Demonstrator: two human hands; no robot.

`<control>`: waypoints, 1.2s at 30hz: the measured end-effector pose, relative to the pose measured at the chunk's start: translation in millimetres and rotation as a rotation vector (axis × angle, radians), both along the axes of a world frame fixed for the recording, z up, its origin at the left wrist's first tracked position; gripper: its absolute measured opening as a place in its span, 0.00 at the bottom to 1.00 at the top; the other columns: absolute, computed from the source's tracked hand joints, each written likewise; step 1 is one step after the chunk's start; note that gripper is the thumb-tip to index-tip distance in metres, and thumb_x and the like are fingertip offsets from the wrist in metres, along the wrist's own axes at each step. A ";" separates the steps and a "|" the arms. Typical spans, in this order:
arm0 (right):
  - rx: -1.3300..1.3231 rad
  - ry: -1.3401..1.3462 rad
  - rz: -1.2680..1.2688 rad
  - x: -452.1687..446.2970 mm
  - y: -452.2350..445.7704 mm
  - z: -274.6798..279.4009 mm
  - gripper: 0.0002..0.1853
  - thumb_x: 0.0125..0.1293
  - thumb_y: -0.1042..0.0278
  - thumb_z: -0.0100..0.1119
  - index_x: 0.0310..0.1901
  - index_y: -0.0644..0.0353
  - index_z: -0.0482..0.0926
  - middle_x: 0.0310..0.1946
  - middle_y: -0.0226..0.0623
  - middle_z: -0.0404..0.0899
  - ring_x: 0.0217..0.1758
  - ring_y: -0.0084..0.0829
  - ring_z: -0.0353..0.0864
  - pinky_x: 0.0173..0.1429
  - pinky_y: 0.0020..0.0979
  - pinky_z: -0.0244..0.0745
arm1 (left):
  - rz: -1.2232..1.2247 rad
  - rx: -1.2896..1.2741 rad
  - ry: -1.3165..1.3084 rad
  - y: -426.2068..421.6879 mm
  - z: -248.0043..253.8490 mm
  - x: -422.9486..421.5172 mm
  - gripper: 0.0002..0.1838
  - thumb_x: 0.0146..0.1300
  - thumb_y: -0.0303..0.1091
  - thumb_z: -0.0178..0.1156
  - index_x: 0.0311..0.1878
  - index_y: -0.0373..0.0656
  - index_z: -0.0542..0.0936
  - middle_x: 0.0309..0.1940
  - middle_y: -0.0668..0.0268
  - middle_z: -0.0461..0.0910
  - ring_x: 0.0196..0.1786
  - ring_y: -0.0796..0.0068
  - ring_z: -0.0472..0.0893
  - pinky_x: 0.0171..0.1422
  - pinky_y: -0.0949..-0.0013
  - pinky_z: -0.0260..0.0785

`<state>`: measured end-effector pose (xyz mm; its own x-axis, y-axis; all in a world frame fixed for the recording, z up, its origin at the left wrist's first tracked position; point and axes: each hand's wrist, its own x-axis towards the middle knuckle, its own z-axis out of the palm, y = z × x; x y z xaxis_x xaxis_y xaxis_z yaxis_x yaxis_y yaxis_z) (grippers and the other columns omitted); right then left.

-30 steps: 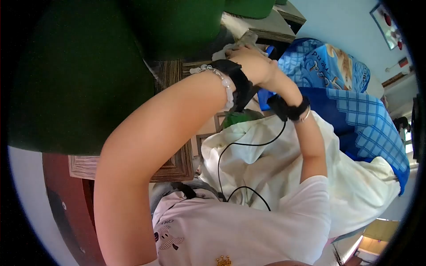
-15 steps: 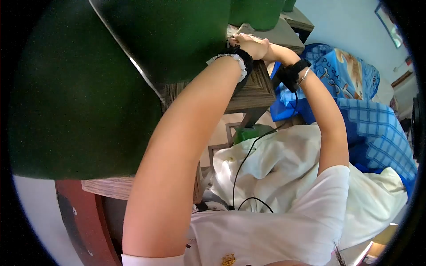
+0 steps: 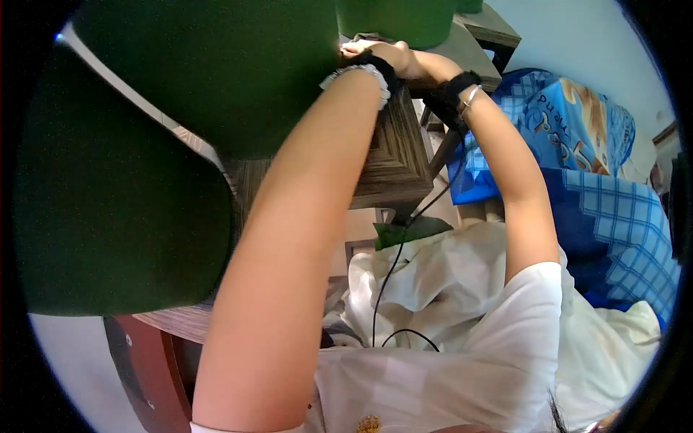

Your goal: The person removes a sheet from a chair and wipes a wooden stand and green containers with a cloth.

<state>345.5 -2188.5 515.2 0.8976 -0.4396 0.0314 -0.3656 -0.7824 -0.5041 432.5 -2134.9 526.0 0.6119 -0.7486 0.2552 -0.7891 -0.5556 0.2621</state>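
At the top centre, my left hand (image 3: 378, 50) is closed on a small greyish cloth (image 3: 369, 36), beside a large dark green panel (image 3: 209, 72) and above a dark wood-grain surface (image 3: 397, 159). A black band and a pale bead bracelet circle that wrist. My right hand (image 3: 424, 65) reaches in from the right and overlaps my left hand; its fingers are hidden. It wears a black strap with a cable at the wrist.
A lower green panel (image 3: 123, 202) fills the left side. On the right lie a blue printed package (image 3: 563, 126) and blue checked fabric (image 3: 628, 224). White fabric (image 3: 440, 270) and a black cable (image 3: 388, 289) are below the wooden edge, near a green bag (image 3: 411, 232).
Both hands have moved up and somewhat left with the cloth, along the green panel. The view has shifted, and more of the wooden surface shows below my wrists.
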 end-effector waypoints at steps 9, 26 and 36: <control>-0.213 -0.203 0.194 -21.4 84.6 45.3 0.13 0.55 0.64 0.46 0.41 0.58 0.71 0.44 0.42 0.70 0.47 0.37 0.68 0.51 0.31 0.62 | -0.519 0.372 0.043 84.0 77.2 -23.5 0.27 0.57 0.52 0.33 0.51 0.44 0.68 0.51 0.52 0.65 0.54 0.54 0.65 0.55 0.63 0.58; -0.739 -0.245 -0.408 -115.2 7.0 -2.1 0.20 0.48 0.63 0.54 0.46 0.55 0.69 0.49 0.38 0.67 0.56 0.38 0.61 0.57 0.33 0.58 | -0.941 0.031 0.203 6.1 21.7 -80.2 0.32 0.54 0.52 0.34 0.60 0.45 0.55 0.61 0.58 0.51 0.63 0.64 0.51 0.64 0.64 0.41; -0.591 -0.058 -0.411 -83.2 66.6 24.5 0.21 0.52 0.54 0.48 0.49 0.48 0.67 0.50 0.35 0.66 0.55 0.37 0.62 0.57 0.34 0.56 | -0.854 0.302 -0.122 38.3 55.6 -63.7 0.29 0.57 0.55 0.32 0.53 0.46 0.66 0.54 0.54 0.62 0.57 0.55 0.62 0.60 0.64 0.51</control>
